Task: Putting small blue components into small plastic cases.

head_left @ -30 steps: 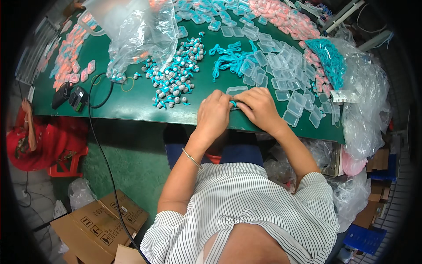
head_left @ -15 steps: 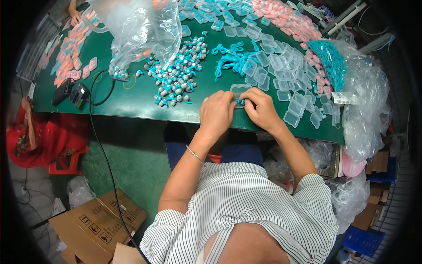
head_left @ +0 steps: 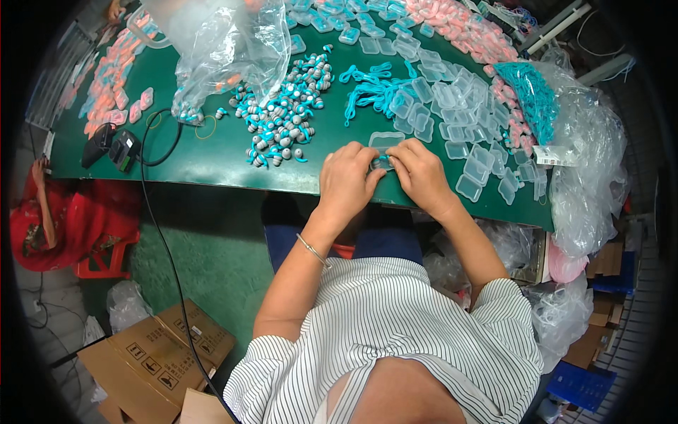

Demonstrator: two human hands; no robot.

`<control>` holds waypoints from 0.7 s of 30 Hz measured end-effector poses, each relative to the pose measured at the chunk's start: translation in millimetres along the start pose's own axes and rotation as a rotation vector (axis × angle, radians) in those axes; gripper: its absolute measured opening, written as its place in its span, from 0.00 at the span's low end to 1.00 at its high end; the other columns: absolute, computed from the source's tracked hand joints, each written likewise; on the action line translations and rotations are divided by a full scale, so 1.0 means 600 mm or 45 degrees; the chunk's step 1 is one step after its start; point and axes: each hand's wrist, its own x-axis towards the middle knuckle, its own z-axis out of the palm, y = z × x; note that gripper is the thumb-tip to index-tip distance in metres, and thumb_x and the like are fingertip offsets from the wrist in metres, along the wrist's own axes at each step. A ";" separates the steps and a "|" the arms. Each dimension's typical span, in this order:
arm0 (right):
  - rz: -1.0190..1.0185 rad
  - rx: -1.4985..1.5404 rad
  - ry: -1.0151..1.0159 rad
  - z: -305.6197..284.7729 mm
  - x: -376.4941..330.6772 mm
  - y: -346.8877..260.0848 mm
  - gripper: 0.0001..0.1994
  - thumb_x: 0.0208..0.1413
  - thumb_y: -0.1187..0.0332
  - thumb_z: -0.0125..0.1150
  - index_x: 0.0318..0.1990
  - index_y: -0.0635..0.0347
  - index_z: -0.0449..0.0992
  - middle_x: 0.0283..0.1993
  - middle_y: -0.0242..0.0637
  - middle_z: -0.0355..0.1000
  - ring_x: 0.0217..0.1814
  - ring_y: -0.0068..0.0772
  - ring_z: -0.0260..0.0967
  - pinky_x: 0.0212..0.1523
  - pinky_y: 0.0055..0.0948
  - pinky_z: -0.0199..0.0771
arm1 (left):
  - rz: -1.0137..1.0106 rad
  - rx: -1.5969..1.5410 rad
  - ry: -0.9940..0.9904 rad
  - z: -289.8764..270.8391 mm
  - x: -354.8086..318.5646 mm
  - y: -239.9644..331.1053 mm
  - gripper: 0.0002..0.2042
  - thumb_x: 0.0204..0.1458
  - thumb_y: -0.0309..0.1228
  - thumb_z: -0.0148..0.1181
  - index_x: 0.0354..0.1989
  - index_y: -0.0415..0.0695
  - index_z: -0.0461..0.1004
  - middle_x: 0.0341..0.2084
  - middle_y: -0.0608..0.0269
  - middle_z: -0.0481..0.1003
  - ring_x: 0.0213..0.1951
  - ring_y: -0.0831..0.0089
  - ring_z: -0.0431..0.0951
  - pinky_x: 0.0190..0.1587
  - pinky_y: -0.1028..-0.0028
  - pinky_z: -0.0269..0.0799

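Observation:
In front of me at the table's near edge lies a small clear plastic case (head_left: 386, 140), its lid flipped open away from me. A bit of teal shows inside its near half, mostly hidden by my fingers. My left hand (head_left: 346, 174) is closed at the case's left side, thumb and fingertips on its rim. On the opposite side my right hand (head_left: 422, 173) grips it, with fingertips bent over the edge. Left of my hands spreads a heap of grey-and-teal earplugs (head_left: 286, 116). Beyond the case lies a tangle of teal cords (head_left: 374, 92).
Many open clear cases (head_left: 459, 113) are scattered at right. A clear plastic bag (head_left: 229, 49) stands behind the earplugs. Filled pink cases (head_left: 459, 28) line the far side. A black cable (head_left: 152, 212) hangs over the table edge. At left another person in red (head_left: 53, 219) sits.
The teal pieces pinched between my fingertips have gone lower into the case. My fingers have shifted to its sides. At the far left, another person's hand has drawn back.

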 end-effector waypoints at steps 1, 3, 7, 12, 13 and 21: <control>-0.059 -0.043 -0.004 -0.003 0.003 0.001 0.07 0.50 0.77 0.61 0.38 0.63 0.76 0.35 0.43 0.70 0.37 0.48 0.72 0.37 0.40 0.74 | -0.002 -0.001 -0.001 0.000 0.000 0.001 0.13 0.44 0.31 0.70 0.38 0.44 0.77 0.27 0.62 0.72 0.33 0.61 0.74 0.37 0.63 0.66; -0.119 -0.088 -0.009 -0.006 0.007 0.000 0.08 0.50 0.77 0.61 0.39 0.63 0.77 0.35 0.43 0.70 0.38 0.48 0.73 0.37 0.40 0.74 | -0.003 0.014 -0.001 -0.001 0.001 0.002 0.13 0.44 0.31 0.69 0.38 0.45 0.76 0.27 0.62 0.72 0.33 0.60 0.74 0.36 0.63 0.67; -0.105 -0.091 0.009 -0.011 0.011 -0.004 0.09 0.49 0.79 0.60 0.39 0.63 0.77 0.36 0.42 0.72 0.39 0.47 0.73 0.37 0.39 0.74 | -0.003 0.004 0.015 -0.001 0.001 -0.001 0.13 0.44 0.31 0.69 0.39 0.45 0.76 0.27 0.62 0.72 0.32 0.60 0.75 0.36 0.63 0.67; -0.138 -0.086 0.084 -0.039 0.073 0.002 0.10 0.50 0.81 0.59 0.40 0.63 0.77 0.35 0.44 0.73 0.36 0.46 0.73 0.36 0.36 0.74 | 0.014 0.005 0.031 -0.005 0.002 0.001 0.13 0.43 0.30 0.69 0.38 0.44 0.76 0.27 0.62 0.73 0.32 0.60 0.75 0.36 0.63 0.67; -0.203 -0.070 0.059 -0.039 0.102 0.006 0.10 0.49 0.80 0.61 0.40 0.62 0.78 0.36 0.43 0.73 0.37 0.45 0.72 0.37 0.37 0.74 | 0.018 0.002 0.031 -0.004 0.003 0.002 0.13 0.43 0.30 0.69 0.38 0.44 0.76 0.27 0.62 0.73 0.32 0.60 0.75 0.36 0.63 0.67; -0.410 -0.306 -0.464 0.033 0.224 0.060 0.13 0.42 0.76 0.69 0.39 0.55 0.80 0.44 0.31 0.73 0.54 0.40 0.65 0.51 0.39 0.69 | 0.014 -0.012 0.012 -0.002 0.002 0.002 0.14 0.43 0.30 0.69 0.39 0.44 0.76 0.29 0.62 0.74 0.35 0.59 0.75 0.38 0.63 0.68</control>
